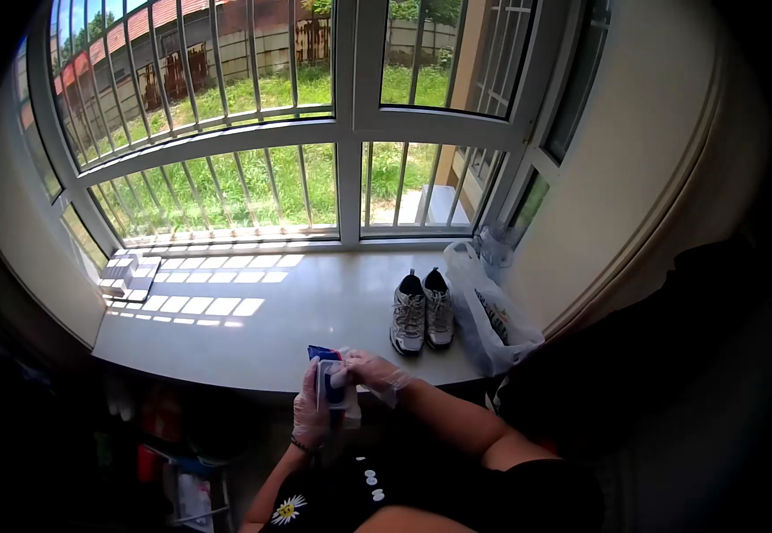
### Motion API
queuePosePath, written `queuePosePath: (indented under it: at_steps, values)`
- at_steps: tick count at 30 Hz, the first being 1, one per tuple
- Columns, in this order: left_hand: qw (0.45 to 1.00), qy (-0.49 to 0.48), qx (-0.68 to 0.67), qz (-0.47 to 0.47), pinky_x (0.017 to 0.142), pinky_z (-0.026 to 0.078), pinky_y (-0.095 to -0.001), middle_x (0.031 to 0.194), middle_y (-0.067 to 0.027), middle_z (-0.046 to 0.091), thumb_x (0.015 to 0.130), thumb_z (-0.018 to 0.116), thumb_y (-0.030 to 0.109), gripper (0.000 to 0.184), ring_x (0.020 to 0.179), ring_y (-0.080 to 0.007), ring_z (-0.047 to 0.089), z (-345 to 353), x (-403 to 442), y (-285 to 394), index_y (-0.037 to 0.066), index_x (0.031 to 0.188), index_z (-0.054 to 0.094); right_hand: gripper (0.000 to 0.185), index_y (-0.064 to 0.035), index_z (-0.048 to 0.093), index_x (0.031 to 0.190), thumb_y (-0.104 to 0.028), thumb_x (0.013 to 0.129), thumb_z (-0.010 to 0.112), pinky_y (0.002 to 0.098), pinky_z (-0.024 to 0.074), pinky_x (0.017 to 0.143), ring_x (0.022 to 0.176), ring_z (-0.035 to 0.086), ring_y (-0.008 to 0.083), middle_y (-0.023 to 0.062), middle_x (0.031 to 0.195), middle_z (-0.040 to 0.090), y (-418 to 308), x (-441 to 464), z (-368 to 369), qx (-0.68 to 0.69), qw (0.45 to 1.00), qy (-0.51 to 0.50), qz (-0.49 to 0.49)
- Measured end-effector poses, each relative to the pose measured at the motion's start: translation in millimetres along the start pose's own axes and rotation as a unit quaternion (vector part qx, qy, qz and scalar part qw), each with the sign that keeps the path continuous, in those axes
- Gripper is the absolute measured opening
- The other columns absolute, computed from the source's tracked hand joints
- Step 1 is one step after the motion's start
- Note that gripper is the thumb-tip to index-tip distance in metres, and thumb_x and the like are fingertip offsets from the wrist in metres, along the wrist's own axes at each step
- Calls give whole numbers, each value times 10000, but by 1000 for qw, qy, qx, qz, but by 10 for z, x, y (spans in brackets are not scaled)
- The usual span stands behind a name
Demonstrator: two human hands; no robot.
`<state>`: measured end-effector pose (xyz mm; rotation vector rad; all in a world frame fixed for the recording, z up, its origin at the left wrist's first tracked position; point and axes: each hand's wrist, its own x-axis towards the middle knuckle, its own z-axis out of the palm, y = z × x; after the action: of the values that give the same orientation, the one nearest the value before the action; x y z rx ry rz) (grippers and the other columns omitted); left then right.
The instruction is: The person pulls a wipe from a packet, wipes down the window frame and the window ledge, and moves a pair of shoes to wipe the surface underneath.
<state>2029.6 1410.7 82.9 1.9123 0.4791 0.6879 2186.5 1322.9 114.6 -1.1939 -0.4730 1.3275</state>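
Observation:
My left hand [311, 410], in a clear plastic glove, is wrapped round a blue, white and red soft pack [322, 354] that looks like a wet-wipes pack. A pale plastic lid or frame shows on its face. My right hand [373, 371], also gloved, reaches across from the right, its fingers pinched together at the pack's opening. Something whitish shows at those fingertips, too small to make out. Both hands are just in front of the windowsill's near edge. A pair of grey sneakers [409, 313] stands upright on the sill beyond my right hand.
The pale windowsill [226, 355] spans the view below a barred window. Right of the sneakers sits a white plastic bag [483, 320] with things inside, and a clear container [495, 247] behind it. A small stack of white items [124, 275] lies at the far left.

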Motion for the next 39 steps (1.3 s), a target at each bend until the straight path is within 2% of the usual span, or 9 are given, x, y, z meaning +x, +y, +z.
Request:
queuePosePath:
  at_steps: [4,9,11,13,17,23,29,32,39]
  values:
    - [999,28,-34,25,847,499,-369,1172,-179,602,974,438,263,495,1036,-280,625,-4,358,-400,122,1429,301,203,-49,546,1030,-209,906,534,299,491,791,840,583,135,32,940,583,-21,503,-304,43,997,-45,43]
    - [991,62,-85,-82,903,469,-341,1195,-141,594,993,433,239,442,1087,-202,576,-41,720,-295,119,1411,354,246,-53,531,1056,-249,908,556,317,475,825,860,566,166,51,957,569,-357,880,-424,161,972,-163,47]
    - [990,119,-42,-67,874,486,-345,1178,-132,606,984,447,223,431,1049,-203,597,-81,868,-540,114,1396,377,269,-52,515,996,-279,889,612,315,470,756,807,551,162,41,879,536,-509,1082,-461,-92,986,-136,-18]
    - [986,153,-22,-70,856,494,-339,1161,-128,615,974,461,206,423,1015,-203,609,-86,1008,-695,96,1378,400,297,-27,491,956,-256,864,655,330,471,686,748,567,194,96,809,551,-713,1194,-461,-446,873,-114,-161]
    - [981,176,2,-83,873,480,-346,1153,-137,610,960,469,194,427,1025,-209,594,77,1353,-626,80,1367,408,162,-27,624,890,-171,820,639,398,495,692,727,629,337,185,809,642,-783,1487,-605,-511,814,-64,-270]
    - [965,143,9,-219,916,469,-330,1164,-111,592,763,747,175,653,1047,-190,577,223,1733,-555,36,1320,436,122,-33,627,751,-153,765,640,391,495,672,701,621,307,147,748,606,-994,1909,-937,-539,746,-114,-374]
    - [978,156,45,-128,920,472,-353,1161,-154,613,751,721,120,634,1066,-246,608,271,2125,-394,91,1326,456,78,-17,626,764,-80,809,625,373,480,670,737,585,291,117,766,575,-1333,1901,-1031,-339,850,-69,-398]
    - [971,174,63,-151,928,463,-314,1167,-131,618,759,718,87,559,1065,-202,606,181,2182,-513,91,1282,517,202,-12,572,763,-98,937,517,230,395,717,766,479,108,18,807,492,-1708,1892,-1119,-86,958,-35,-271]
    - [928,233,-214,-194,948,442,-287,1190,-77,574,813,694,19,534,1087,-142,541,116,2057,-765,11,1297,468,161,-28,567,871,-146,958,500,240,425,790,817,510,100,31,906,539,-1637,2043,-1281,127,971,-110,-170]
